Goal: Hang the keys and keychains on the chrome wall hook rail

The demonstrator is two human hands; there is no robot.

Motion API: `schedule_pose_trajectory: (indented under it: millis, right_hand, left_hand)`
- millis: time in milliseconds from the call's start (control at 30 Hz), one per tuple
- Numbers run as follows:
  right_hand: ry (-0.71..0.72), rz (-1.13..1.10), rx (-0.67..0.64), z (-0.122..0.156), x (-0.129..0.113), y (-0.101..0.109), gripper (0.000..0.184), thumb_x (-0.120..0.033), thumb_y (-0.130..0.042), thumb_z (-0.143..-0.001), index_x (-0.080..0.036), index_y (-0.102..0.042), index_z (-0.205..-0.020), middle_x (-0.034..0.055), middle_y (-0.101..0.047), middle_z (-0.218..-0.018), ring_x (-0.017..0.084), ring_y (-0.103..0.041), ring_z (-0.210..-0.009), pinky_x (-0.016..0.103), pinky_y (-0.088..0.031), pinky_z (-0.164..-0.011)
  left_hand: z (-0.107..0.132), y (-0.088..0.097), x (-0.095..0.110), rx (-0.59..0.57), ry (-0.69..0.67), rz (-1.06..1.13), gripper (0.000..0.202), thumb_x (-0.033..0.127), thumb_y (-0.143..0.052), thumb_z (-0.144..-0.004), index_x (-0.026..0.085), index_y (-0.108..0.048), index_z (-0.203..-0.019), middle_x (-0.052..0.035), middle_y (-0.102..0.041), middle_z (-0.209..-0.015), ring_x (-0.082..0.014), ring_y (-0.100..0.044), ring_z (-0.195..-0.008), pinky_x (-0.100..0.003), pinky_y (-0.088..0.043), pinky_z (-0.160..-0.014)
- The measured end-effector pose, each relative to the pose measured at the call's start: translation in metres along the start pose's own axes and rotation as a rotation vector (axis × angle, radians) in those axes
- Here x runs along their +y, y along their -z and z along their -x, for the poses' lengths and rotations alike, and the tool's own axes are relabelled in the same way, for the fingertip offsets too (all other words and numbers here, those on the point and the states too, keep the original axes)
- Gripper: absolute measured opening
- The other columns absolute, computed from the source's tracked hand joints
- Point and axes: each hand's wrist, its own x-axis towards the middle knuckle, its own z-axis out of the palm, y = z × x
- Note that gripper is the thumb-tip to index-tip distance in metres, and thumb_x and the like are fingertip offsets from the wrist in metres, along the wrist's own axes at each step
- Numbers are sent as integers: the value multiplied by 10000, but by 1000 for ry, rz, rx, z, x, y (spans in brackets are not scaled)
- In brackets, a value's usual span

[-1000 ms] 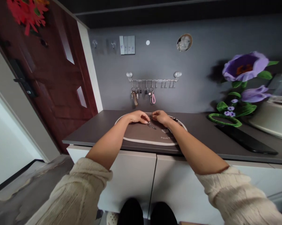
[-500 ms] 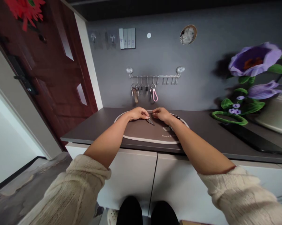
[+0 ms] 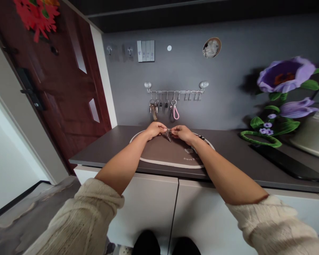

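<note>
Both hands, left hand (image 3: 154, 130) and right hand (image 3: 182, 132), are pinching a small key (image 3: 168, 134) between them above the mat (image 3: 172, 156); a loosening pinch could be dropping it onto the desk (image 3: 111, 148).

Left hand (image 3: 154, 129) and right hand (image 3: 183, 132) pinch a small metal key on a ring (image 3: 168, 135) between them, raised just above the oval brown mat with pale border (image 3: 159, 152) on the dark countertop (image 3: 228, 148).

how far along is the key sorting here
Several key sets already hang at the left end of the wall hook rail; the hooks on its right look bare. In hand: the left hand and right hand pinch one key with a ring between them, lifted just above the oval mat. That key is not yet on a hook.
</note>
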Motion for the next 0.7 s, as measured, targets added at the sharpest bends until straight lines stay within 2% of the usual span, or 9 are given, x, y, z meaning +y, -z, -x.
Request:
schedule_pose_trajectory:
  millis: [67,167,467,700]
  right_hand:
    - [10,-13,-25,2,-3,-1,46,-115,-624,-627,-132,-590,-654,7,-591,-548,63,-492,-481,164,-409,-478]
    - [42,-28,-40,5,-6,-3,27,-143,-606,-661,-136,-588,-680,19,-609,-612,67,-515,-522,165,-420,-500]
    - [122,-27,-18,7,-10,-4,67,-186,-609,-660,-139,-585,-702,15,-606,-634,86,-548,-596,183,-430,-554]
    - [161,-36,17,6,-11,-5,85,-204,-620,-632,-136,-587,-669,1,-587,-623,69,-515,-560,187,-418,-548]
  left_hand:
    - [-1,-1,0,71,5,28,134,181,-663,-582,103,-612,-678,11,-532,-510,-45,-418,-449,-194,-314,-470]
    - [-3,-2,-1,116,-3,80,101,163,-651,-591,103,-611,-663,7,-542,-530,-46,-435,-463,-194,-340,-485]
    - [1,-7,7,142,45,219,93,135,-661,-589,106,-612,-662,1,-560,-552,-49,-476,-477,-212,-396,-534]
    - [3,-10,10,149,40,273,107,139,-668,-584,99,-623,-672,-1,-565,-536,-55,-500,-479,-222,-420,-555]
